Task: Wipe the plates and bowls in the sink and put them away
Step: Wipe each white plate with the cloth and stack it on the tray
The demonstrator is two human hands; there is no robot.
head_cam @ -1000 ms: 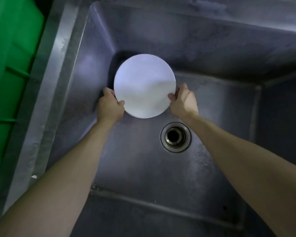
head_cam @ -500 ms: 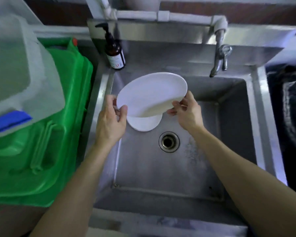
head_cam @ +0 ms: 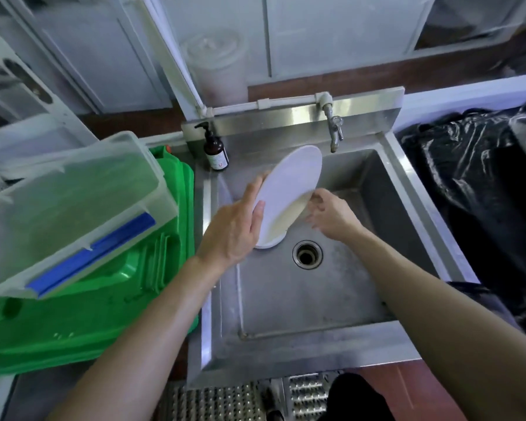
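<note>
Head | left hand (head_cam: 231, 229) grips tilted plate (head_cam: 289, 189) | right hand (head_cam: 331, 214) relaxed beside it

White plate (head_cam: 289, 189), steel-grey sink (head_cam: 286, 299), green bin, black bags.
Plate plain white, no pattern, creamy-yellow tint along its lower edge; more white dish (head_cam: 271, 241) under it, also plain. Sink bare silver-grey metal with dull water marks, drain (head_cam: 307, 254) dark with a shiny ring. Tap (head_cam: 334, 132) silver, pipe (head_cam: 255, 106) behind it white. Pump bottle (head_cam: 215, 151) dark brown, black pump, white label with a small red mark. Bin lid (head_cam: 88, 314) bright green. Storage box (head_cam: 67, 202) clear frosted plastic with a blue clip strip. Bags (head_cam: 468, 183) at right glossy black. Floor mat (head_cam: 213, 402) grey metal, dotted stud pattern. Cabinets (head_cam: 331, 31) pale grey-white; backing strip reddish brown.
</note>
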